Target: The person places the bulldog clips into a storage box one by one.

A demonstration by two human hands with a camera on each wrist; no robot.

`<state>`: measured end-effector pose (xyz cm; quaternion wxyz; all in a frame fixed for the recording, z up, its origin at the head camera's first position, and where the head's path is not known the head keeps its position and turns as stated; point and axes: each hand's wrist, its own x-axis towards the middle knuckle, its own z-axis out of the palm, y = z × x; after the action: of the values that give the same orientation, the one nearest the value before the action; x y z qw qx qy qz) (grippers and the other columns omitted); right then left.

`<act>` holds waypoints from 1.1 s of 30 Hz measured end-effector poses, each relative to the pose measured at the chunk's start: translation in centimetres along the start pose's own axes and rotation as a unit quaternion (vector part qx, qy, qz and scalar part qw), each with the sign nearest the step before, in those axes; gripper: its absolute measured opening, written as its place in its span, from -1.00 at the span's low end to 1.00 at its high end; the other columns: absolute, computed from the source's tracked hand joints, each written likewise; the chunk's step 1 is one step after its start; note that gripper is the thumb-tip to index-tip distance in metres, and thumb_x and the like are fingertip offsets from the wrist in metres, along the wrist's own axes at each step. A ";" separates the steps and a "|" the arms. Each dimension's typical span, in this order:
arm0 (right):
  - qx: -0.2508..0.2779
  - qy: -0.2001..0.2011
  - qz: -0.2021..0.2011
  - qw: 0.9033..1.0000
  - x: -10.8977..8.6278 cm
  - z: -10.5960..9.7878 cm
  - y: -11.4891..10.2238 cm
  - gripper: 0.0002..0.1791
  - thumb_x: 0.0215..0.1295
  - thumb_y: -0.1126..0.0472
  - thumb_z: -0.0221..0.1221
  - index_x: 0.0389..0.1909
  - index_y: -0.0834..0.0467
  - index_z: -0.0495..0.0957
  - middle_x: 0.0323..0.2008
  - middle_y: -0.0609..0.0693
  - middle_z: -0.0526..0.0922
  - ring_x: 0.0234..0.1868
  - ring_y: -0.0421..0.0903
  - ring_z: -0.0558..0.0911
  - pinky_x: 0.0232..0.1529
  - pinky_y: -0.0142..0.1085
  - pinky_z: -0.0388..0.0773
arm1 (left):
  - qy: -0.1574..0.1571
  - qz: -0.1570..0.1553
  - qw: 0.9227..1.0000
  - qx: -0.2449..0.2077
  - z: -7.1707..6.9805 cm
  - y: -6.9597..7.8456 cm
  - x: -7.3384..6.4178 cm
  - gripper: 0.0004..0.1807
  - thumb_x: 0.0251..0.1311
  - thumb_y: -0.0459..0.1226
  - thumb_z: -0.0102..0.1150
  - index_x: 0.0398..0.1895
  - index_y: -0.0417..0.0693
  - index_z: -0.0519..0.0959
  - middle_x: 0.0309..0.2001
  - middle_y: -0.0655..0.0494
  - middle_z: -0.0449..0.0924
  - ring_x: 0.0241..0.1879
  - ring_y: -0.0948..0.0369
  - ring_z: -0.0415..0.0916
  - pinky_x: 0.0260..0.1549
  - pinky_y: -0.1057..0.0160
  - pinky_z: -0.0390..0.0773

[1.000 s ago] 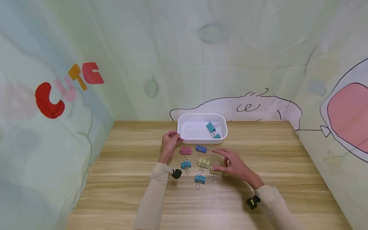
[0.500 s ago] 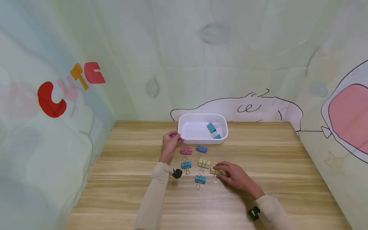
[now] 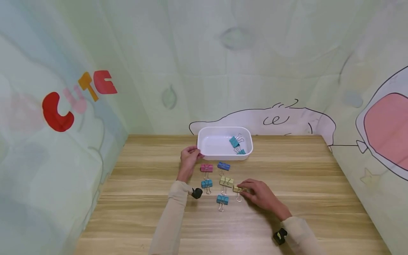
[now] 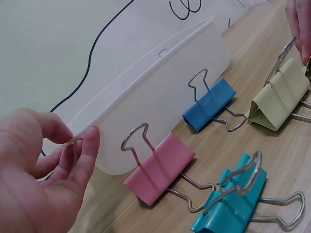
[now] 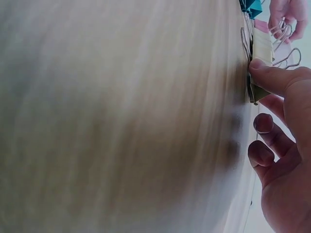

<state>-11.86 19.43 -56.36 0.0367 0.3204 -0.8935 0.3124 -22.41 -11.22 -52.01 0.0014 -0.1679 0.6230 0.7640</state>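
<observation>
My left hand [image 3: 188, 161] pinches the near left corner of a white plastic tray [image 3: 220, 157] between thumb and fingers; the left wrist view shows its rim [image 4: 114, 103] between them. With thumb and forefinger, my right hand [image 3: 262, 196] grips a dark yellow binder clip [image 3: 236, 188], partly covered by the fingers. This clip lies at the right of a group on the table. Beside it are a pale yellow binder clip [image 3: 226, 181], a blue one [image 3: 224, 166], a pink one [image 3: 206, 168] and two teal ones, one nearer me [image 3: 222, 199] and one farther left [image 3: 207, 183].
Teal binder clips [image 3: 234, 142] lie in the right part of the tray. The wooden table [image 3: 143, 212] ends at a printed cloth backdrop [image 3: 153, 88] behind the tray and along both sides. Each wrist bears a small black device [image 3: 197, 193].
The right hand has come down onto the dark yellow clip, its spread thumb and forefinger closing on it. The left hand stays at the tray's corner.
</observation>
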 end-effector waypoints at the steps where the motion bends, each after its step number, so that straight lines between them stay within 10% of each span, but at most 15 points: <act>1: 0.003 0.000 0.002 1.000 0.0 0.0 0.0 -0.68 0.35 0.23 0.42 0.10 0.10 0.76 0.00 -0.04 0.80 0.02 -0.02 0.77 0.09 0.01 0.77 | -0.001 0.001 1.000 -0.002 0.0 0.0 0.0 -0.60 0.42 -0.52 0.13 0.27 -0.53 0.45 0.03 -0.31 0.54 -0.26 0.15 0.66 -0.17 0.38 0.81; 33: -0.008 0.038 -0.042 0.998 6.9 -5.3 -1.3 -0.78 0.32 0.29 0.43 -0.03 0.17 0.81 -0.11 0.05 0.82 -0.43 -0.28 0.49 -0.46 -0.46 0.52 | 0.005 -0.002 1.000 0.004 0.1 0.0 -0.1 -0.61 0.43 -0.50 0.15 0.26 -0.50 0.47 0.00 -0.24 0.55 -0.18 0.07 0.68 0.04 0.19 0.81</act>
<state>-17.24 17.92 -49.55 0.0864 0.3450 -0.8796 0.3159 -22.37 -11.17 -51.96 0.0003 -0.1732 0.6258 0.7605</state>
